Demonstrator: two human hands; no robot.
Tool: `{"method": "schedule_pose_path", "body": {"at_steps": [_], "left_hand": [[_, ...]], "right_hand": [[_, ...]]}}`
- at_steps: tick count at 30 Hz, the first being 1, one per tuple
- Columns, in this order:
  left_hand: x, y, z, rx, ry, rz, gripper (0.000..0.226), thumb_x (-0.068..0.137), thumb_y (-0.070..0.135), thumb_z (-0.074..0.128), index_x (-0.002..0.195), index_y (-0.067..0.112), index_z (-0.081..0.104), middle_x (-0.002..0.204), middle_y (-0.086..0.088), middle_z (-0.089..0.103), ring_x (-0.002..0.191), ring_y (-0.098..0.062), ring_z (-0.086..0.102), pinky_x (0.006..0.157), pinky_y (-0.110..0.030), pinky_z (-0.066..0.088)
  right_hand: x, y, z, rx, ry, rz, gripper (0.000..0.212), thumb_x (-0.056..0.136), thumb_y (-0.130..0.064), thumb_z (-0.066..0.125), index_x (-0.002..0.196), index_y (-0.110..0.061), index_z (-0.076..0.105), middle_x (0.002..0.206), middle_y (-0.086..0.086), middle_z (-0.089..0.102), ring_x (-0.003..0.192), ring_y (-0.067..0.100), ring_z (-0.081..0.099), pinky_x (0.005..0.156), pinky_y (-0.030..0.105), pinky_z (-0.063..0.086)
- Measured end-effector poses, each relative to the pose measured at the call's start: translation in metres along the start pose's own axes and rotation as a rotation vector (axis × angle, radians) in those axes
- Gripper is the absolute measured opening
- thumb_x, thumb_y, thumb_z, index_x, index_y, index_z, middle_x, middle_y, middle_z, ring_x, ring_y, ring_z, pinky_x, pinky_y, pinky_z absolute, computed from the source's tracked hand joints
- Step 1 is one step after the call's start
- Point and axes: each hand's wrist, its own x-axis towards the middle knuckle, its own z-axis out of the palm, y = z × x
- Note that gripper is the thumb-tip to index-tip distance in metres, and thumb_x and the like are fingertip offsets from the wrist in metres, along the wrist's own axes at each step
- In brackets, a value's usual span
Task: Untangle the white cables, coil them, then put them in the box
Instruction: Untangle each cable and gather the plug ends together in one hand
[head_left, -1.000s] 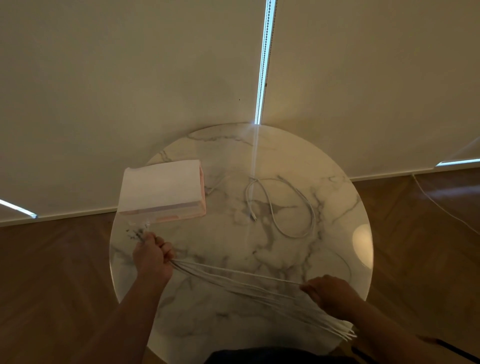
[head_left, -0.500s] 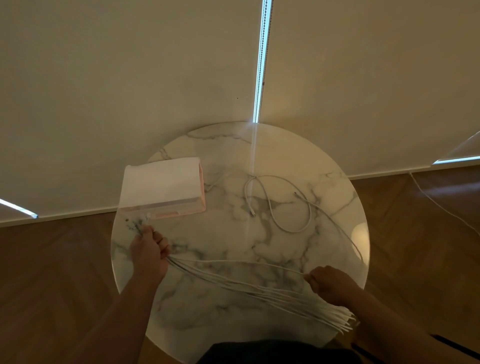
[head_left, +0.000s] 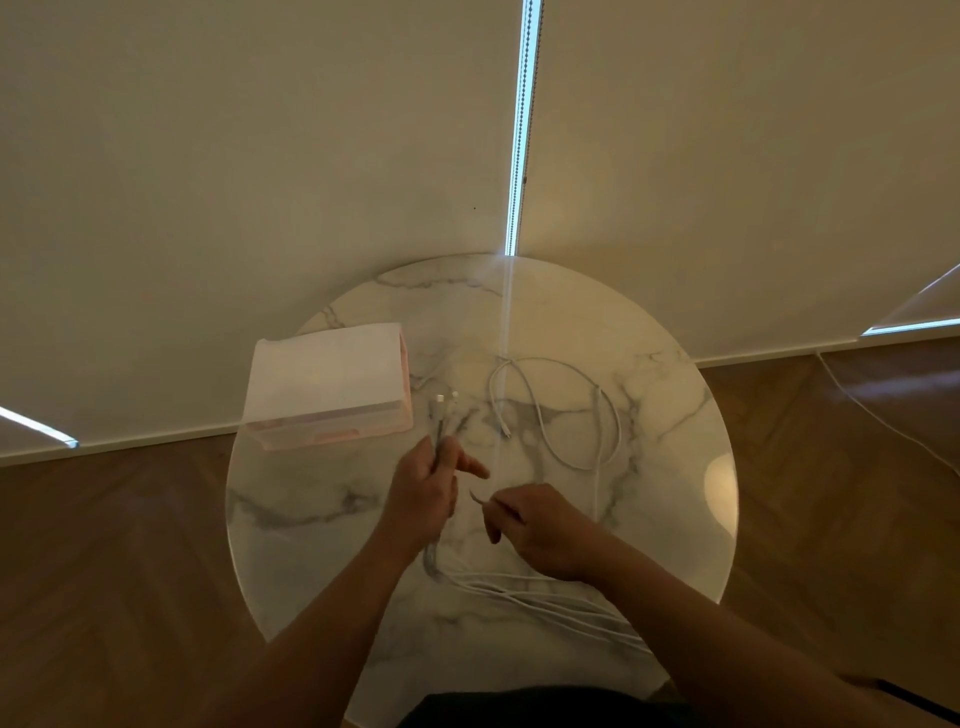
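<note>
Head camera, looking down: at a round marble table (head_left: 675, 525), a person's left hand (head_left: 423, 491) grips a bundle of white cables (head_left: 545, 605). The fingers are wrapped round it just below the plugs (head_left: 445, 400), which poke up past the fist toward the box (head_left: 327, 382). One finger sticks out to the right. From under the wrist the bundle sweeps across the near edge of the table in a flat sheaf.

The right hand (head_left: 543, 530), just beside the left, has its fingers curled in. It appears to pinch a single strand (head_left: 475, 496) by its tip, though the grip itself is too small to read with certainty.

A loose white cable (head_left: 571, 421) lies in an open loop on the far half of the table, apart from both hands. The box sits at the far left, with nothing visibly in it.

The cables look light, limp and smooth, likely to slither and spring out of a coil. A hold close behind the stiffer plugs, with the free length drawn through the other hand, seems the surest way to separate them.
</note>
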Motion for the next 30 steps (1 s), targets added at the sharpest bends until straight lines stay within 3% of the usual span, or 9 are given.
{"method": "schedule_pose_path", "body": {"at_steps": [6,9,15,20,26,30], "left_hand": [[-0.001,-0.011,0.01,0.209,-0.026,0.049,0.027,0.103,0.022,0.044,0.08,0.011,0.054,0.054,0.001,0.057,0.044,-0.006,0.051,0.049,-0.019,0.04],[0.004,-0.014,0.005,0.235,0.11,0.021,0.029,0.102,0.023,0.045,0.077,0.015,0.055,0.054,0.003,0.054,0.041,-0.005,0.048,0.047,-0.022,0.04],[0.032,-0.042,-0.054,-0.308,0.542,-0.286,0.032,0.101,0.022,0.048,0.07,0.014,0.051,0.049,0.002,0.044,0.036,-0.011,0.036,0.035,-0.018,0.028],[0.032,-0.049,-0.081,-0.696,0.701,-0.376,0.03,0.099,0.009,0.04,0.07,0.015,0.042,0.04,0.004,0.033,0.029,-0.007,0.027,0.035,-0.013,0.02],[0.032,-0.054,-0.074,-0.62,0.611,-0.32,0.033,0.104,0.019,0.038,0.071,0.017,0.041,0.041,0.004,0.031,0.03,-0.006,0.024,0.035,-0.014,0.019],[0.03,-0.048,-0.063,-0.423,0.534,-0.259,0.032,0.105,0.027,0.041,0.076,0.014,0.046,0.057,-0.004,0.05,0.036,-0.007,0.037,0.035,-0.016,0.026]], "right_hand": [[-0.004,-0.003,-0.001,0.052,0.03,-0.048,0.037,0.101,-0.024,0.044,0.075,-0.009,0.066,0.06,-0.011,0.051,0.057,0.002,0.05,0.059,0.014,0.035],[-0.008,0.007,-0.005,0.061,0.039,-0.049,0.033,0.101,-0.021,0.047,0.076,-0.013,0.067,0.057,-0.013,0.047,0.058,-0.006,0.051,0.059,0.009,0.033],[-0.027,0.075,-0.018,-0.057,-0.011,0.125,0.036,0.099,-0.029,0.049,0.066,-0.026,0.062,0.06,-0.008,0.056,0.056,0.005,0.052,0.063,0.022,0.041],[-0.037,0.104,-0.007,-0.109,-0.124,0.234,0.04,0.1,-0.033,0.047,0.064,-0.025,0.063,0.061,-0.009,0.057,0.055,0.001,0.05,0.064,0.018,0.039],[-0.032,0.105,0.0,-0.25,-0.295,0.289,0.036,0.103,-0.026,0.039,0.075,-0.021,0.061,0.082,-0.005,0.058,0.077,0.012,0.052,0.073,0.023,0.039],[-0.033,0.119,0.006,-0.432,-0.53,0.398,0.019,0.094,-0.012,0.052,0.086,-0.004,0.066,0.091,0.012,0.068,0.079,0.017,0.056,0.078,0.032,0.047]]}}
